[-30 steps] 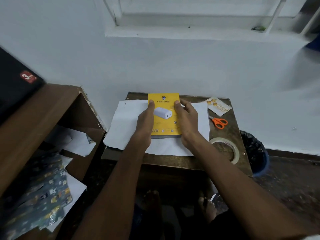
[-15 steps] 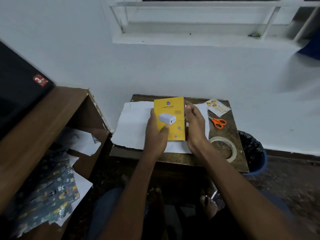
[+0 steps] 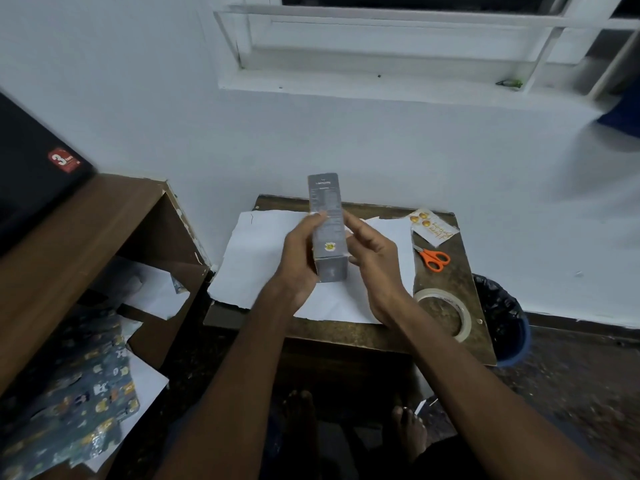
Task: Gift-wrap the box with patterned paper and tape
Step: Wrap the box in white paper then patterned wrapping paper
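The box (image 3: 327, 223) is lifted above the small wooden table (image 3: 346, 332) and turned on edge, so its grey side with small print faces me. My left hand (image 3: 299, 258) grips its left side, thumb on the grey face. On the box's right side rests my right hand (image 3: 372, 258), fingers fairly straight. Under the hands the wrapping paper (image 3: 256, 254) lies flat, white side up. A roll of clear tape (image 3: 446, 311) sits at the table's right front.
Orange scissors (image 3: 434, 259) and a small gift tag (image 3: 433, 227) lie at the table's right rear. A bin (image 3: 505, 323) with a black liner stands to the right. To the left, a wooden shelf (image 3: 69, 233) holds patterned paper (image 3: 72, 407).
Both hands raised the box off the paper and rotated it from its yellow front to its grey narrow side. The camera tilted up a little.
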Tool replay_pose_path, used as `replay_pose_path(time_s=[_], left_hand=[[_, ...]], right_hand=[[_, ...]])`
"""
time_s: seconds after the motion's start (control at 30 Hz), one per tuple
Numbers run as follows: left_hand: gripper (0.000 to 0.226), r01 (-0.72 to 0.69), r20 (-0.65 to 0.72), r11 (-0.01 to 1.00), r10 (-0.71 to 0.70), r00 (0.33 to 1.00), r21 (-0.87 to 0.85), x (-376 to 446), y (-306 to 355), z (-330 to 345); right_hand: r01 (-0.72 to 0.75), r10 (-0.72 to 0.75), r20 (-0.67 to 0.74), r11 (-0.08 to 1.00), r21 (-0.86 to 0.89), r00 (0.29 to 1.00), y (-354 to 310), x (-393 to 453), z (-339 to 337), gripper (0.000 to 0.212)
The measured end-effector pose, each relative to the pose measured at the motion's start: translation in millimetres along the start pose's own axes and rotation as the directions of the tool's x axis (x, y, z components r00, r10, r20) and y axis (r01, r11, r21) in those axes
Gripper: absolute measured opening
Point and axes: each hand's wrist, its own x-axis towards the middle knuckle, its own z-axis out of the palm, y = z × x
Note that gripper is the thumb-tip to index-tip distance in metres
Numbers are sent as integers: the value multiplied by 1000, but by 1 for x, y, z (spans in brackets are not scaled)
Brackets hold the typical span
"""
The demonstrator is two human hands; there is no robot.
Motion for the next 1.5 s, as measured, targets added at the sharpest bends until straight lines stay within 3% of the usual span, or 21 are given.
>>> replay_pose_path(time_s=[0.1,0.2,0.33,0.43,0.6,0.7,0.9,1.03,1.2,1.27,1.4,1.5], left_hand=[[48,75,54,980,-66,996,-182,2,6,-6],[51,119,9,985,-119,993,-123,4,7,-9],[41,145,-191,980,-118,974,136,13,0,-14],[41,122,-248,937,-39,968,328,15,-2,-14],[32,-35,-142,874,118,983,484,13,0,-15],[26,-67,-156,818,188,970,571,17,-4,-23],[27,-56,-149,596,290,945,801,16,-4,-31],[29,-19,-144,524,269,952,852,20,-4,-36],[39,34,-160,474,228,960,880,25,-5,-41],[48,49,-167,478,207,964,877,27,-6,-43],[46,45,-172,511,203,964,859,39,-13,-54],[46,47,-181,548,194,964,835,43,-15,-58]], right_hand=[[-16,16,10,1000,24,1000,9,5,1,48],[-29,31,-42,998,48,999,10,8,-2,63],[-7,-3,-90,994,-106,996,14,6,-7,73],[54,-80,-94,966,-253,992,20,4,-9,78],[120,-146,-33,904,-412,989,21,-3,-4,80],[117,-133,-4,890,-441,991,19,-3,-5,71],[101,-88,50,827,-552,995,25,-3,3,84],[109,-76,80,763,-637,994,26,0,6,92],[114,-50,104,581,-806,993,27,1,16,97],[110,-44,102,545,-831,994,26,0,19,93],[108,-20,111,452,-886,994,21,-3,20,96],[115,12,136,463,-879,991,17,-1,17,103]])
